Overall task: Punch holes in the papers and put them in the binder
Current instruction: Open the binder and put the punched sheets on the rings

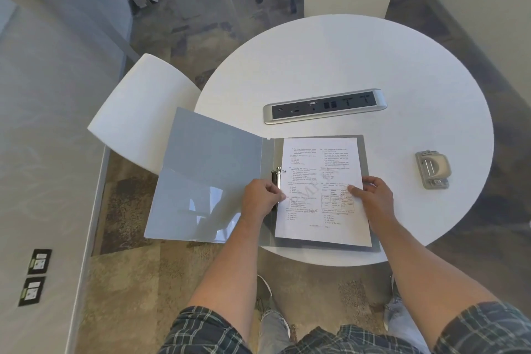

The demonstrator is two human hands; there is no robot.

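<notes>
One grey binder (212,178) lies open at the near edge of a round white worktop (344,60), its left cover hanging out past the rim. One printed sheet, or a stack of papers (321,190) seen as one, lies on the binder's right half beside the metal ring clip (276,178). Two hands are on it. The left hand (260,200) has its fingers curled at the paper's left edge by the clip, pinching the sheet there. The right hand (373,195) grips the paper's right edge, thumb on top and fingers curled round the edge. One hole punch (433,169) sits well apart to the right on the worktop. One power strip (324,106) is set into the middle of the worktop. Two white chairs (143,112) stand round it, a stool base beyond. The floor is patchy brown and grey carpet; two wall sockets (36,276) show at lower left.
</notes>
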